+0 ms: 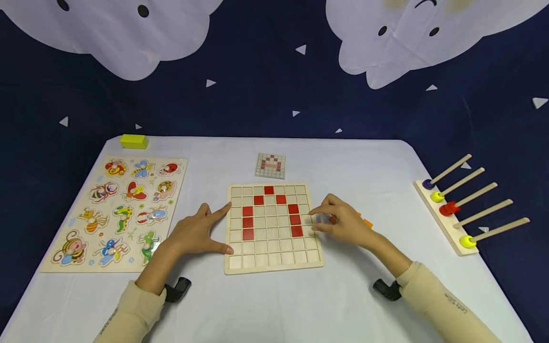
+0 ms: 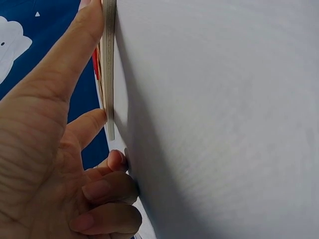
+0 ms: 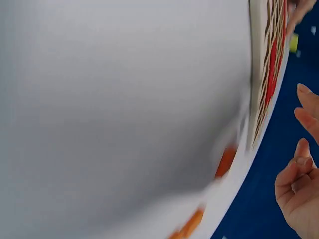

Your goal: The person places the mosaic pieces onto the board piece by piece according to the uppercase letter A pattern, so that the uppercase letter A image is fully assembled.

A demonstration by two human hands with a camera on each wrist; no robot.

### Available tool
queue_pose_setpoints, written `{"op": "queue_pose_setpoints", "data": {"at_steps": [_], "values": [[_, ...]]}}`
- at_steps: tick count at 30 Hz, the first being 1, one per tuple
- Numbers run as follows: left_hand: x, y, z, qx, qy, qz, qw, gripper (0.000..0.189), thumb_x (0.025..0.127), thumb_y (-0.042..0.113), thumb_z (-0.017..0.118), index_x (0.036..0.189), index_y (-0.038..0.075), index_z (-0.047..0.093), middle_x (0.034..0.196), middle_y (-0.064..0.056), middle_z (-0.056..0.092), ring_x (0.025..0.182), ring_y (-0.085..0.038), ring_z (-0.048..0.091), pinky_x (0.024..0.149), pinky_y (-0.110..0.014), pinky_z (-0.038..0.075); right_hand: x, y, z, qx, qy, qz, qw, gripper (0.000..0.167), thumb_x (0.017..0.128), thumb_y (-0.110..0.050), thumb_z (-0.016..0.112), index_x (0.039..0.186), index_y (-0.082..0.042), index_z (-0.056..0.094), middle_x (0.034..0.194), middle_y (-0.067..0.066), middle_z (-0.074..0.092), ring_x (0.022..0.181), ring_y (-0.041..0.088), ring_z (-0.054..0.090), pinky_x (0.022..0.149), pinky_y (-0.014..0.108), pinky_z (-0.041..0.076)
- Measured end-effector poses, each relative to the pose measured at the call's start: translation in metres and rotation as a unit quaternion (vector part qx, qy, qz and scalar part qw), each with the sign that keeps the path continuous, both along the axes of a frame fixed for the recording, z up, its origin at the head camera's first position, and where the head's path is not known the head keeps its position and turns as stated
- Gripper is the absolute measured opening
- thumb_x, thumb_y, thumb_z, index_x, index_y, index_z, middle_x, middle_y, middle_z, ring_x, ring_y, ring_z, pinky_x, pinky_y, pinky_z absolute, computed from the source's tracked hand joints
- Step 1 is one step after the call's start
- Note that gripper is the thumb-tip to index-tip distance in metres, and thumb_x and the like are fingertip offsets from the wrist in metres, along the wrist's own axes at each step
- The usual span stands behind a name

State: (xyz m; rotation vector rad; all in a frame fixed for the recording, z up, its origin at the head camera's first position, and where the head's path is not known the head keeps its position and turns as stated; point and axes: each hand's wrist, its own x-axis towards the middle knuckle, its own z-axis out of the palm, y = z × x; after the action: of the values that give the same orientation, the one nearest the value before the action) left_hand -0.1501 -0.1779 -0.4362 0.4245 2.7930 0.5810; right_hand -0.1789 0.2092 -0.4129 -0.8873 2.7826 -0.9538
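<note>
A wooden grid board (image 1: 274, 246) lies mid-table, with several red square tiles (image 1: 248, 222) set in its cells in an arch shape. My left hand (image 1: 195, 233) touches the board's left edge with outstretched index finger and thumb, its other fingers bent, as the left wrist view shows. Over the board's right edge hovers my right hand (image 1: 343, 221), fingers loosely bent and apart; I see nothing between them. Orange tiles (image 1: 368, 223) and a red piece (image 1: 332, 219) lie by the right hand, partly hidden by it. A small pattern card (image 1: 270, 166) lies behind the board.
A peg puzzle of insects (image 1: 128, 214) lies at the left, with a yellow-green block (image 1: 134, 141) behind it. A wooden stand with upright pegs and coloured beads (image 1: 449, 208) is at the right edge. White cloth covers the table (image 1: 274, 309).
</note>
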Motion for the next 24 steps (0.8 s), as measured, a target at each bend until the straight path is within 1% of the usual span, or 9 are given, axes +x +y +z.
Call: {"op": "queue_pose_setpoints", "data": {"at_steps": [2, 5, 8, 10, 13, 15, 19, 24], "values": [[0.0, 0.0, 0.0, -0.001, -0.001, 0.001, 1.0, 0.118, 0.059, 0.069, 0.083, 0.155, 0.022, 0.035, 0.096, -0.009, 0.042, 0.06, -0.017, 0.037, 0.052, -0.031, 0.032, -0.006, 0.014, 0.0, 0.014, 0.006, -0.007, 0.9999, 0.034, 0.079, -0.015, 0.084, 0.111, -0.008, 0.076, 0.092, 0.01, 0.054, 0.072, 0.024, 0.048, 0.064, 0.025, 0.039], [0.0, 0.0, 0.001, -0.002, -0.002, 0.001, 1.0, 0.118, 0.059, 0.068, 0.083, 0.155, 0.022, 0.035, 0.096, -0.009, 0.042, 0.06, -0.017, 0.037, 0.052, -0.031, 0.032, -0.014, 0.036, -0.003, 0.043, 0.01, -0.023, 0.9988, 0.036, 0.078, -0.009, 0.084, 0.113, -0.007, 0.075, 0.094, 0.01, 0.054, 0.075, 0.022, 0.047, 0.065, 0.025, 0.039], [0.0, 0.0, 0.001, -0.004, -0.002, 0.0, 1.0, 0.117, 0.059, 0.068, 0.083, 0.155, 0.022, 0.035, 0.096, -0.009, 0.042, 0.059, -0.017, 0.036, 0.051, -0.031, 0.032, -0.018, 0.053, -0.008, 0.068, 0.011, -0.035, 0.9971, 0.039, 0.077, -0.01, 0.085, 0.114, -0.006, 0.075, 0.093, 0.009, 0.052, 0.078, 0.02, 0.045, 0.066, 0.026, 0.038], [0.0, 0.0, 0.001, -0.004, -0.002, -0.001, 1.0, 0.117, 0.059, 0.068, 0.083, 0.155, 0.022, 0.035, 0.096, -0.008, 0.042, 0.059, -0.017, 0.036, 0.051, -0.03, 0.032, -0.019, 0.06, -0.012, 0.073, 0.005, -0.038, 0.9966, 0.04, 0.077, -0.013, 0.085, 0.114, -0.006, 0.075, 0.092, 0.009, 0.052, 0.079, 0.02, 0.044, 0.067, 0.027, 0.036], [-0.001, 0.0, 0.001, -0.002, -0.001, -0.001, 1.0, 0.117, 0.059, 0.068, 0.083, 0.155, 0.022, 0.035, 0.095, -0.008, 0.042, 0.059, -0.017, 0.036, 0.051, -0.031, 0.032, -0.019, 0.064, -0.016, 0.074, -0.009, -0.038, 0.9964, 0.039, 0.077, -0.016, 0.085, 0.114, -0.009, 0.075, 0.093, 0.007, 0.051, 0.079, 0.019, 0.044, 0.067, 0.027, 0.036], [-0.001, 0.0, 0.001, -0.001, -0.002, 0.0, 1.0, 0.117, 0.059, 0.068, 0.084, 0.155, 0.022, 0.035, 0.095, -0.008, 0.042, 0.059, -0.017, 0.036, 0.052, -0.031, 0.032, -0.018, 0.065, -0.018, 0.078, -0.009, -0.036, 0.9963, 0.035, 0.078, -0.017, 0.084, 0.112, -0.01, 0.077, 0.094, 0.005, 0.051, 0.079, 0.018, 0.044, 0.067, 0.027, 0.038], [0.0, 0.001, 0.0, 0.001, -0.004, 0.001, 1.0, 0.118, 0.058, 0.068, 0.084, 0.155, 0.022, 0.035, 0.095, -0.008, 0.042, 0.059, -0.017, 0.035, 0.051, -0.031, 0.032, -0.017, 0.065, -0.021, 0.09, 0.014, -0.032, 0.9953, 0.026, 0.08, -0.015, 0.083, 0.105, -0.01, 0.078, 0.095, 0.003, 0.052, 0.081, 0.016, 0.045, 0.068, 0.027, 0.039], [-0.001, 0.001, -0.001, 0.002, -0.002, 0.002, 1.0, 0.118, 0.058, 0.069, 0.084, 0.155, 0.023, 0.035, 0.094, -0.008, 0.041, 0.059, -0.017, 0.035, 0.051, -0.031, 0.032, -0.015, 0.064, -0.024, 0.095, 0.037, -0.028, 0.9944, 0.023, 0.08, -0.015, 0.083, 0.102, -0.009, 0.077, 0.095, 0.001, 0.051, 0.08, 0.013, 0.045, 0.067, 0.026, 0.04]]}}
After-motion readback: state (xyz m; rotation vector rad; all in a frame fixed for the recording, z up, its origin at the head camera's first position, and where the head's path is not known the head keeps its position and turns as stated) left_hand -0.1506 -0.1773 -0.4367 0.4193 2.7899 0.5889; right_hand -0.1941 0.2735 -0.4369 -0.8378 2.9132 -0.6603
